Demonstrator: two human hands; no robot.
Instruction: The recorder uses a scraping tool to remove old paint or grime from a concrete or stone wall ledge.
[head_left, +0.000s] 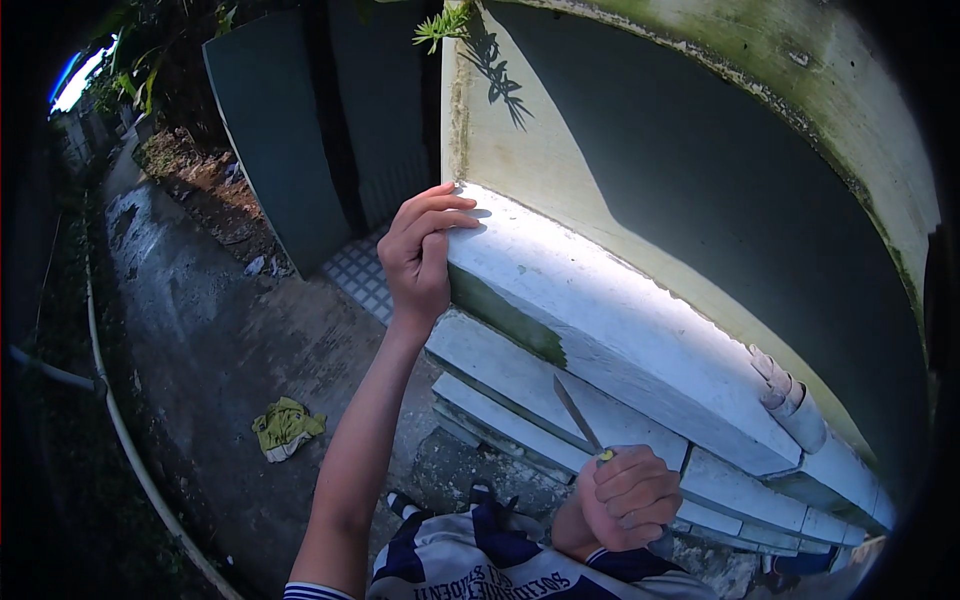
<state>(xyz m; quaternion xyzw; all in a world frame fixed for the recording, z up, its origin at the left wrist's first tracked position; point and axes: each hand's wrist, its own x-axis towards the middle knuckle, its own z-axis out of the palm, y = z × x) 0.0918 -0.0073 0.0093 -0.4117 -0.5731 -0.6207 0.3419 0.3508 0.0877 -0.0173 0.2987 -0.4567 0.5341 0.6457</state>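
Observation:
My right hand is closed around the handle of a knife, with a bit of yellow showing where the blade begins. Its narrow blade points up and left, in front of the stepped white blocks below a ledge. At the left end of that white ledge, my left hand rests its fingertips on the top corner, fingers stretched and holding nothing. A dark green patch marks the ledge's front face, left of and above the blade tip.
Rolled, peeling pale material lies on the ledge at right. A pale wall, partly shaded, rises behind it, with a small plant on top. On the concrete path lie a yellow-green cloth and, along the left, a pipe.

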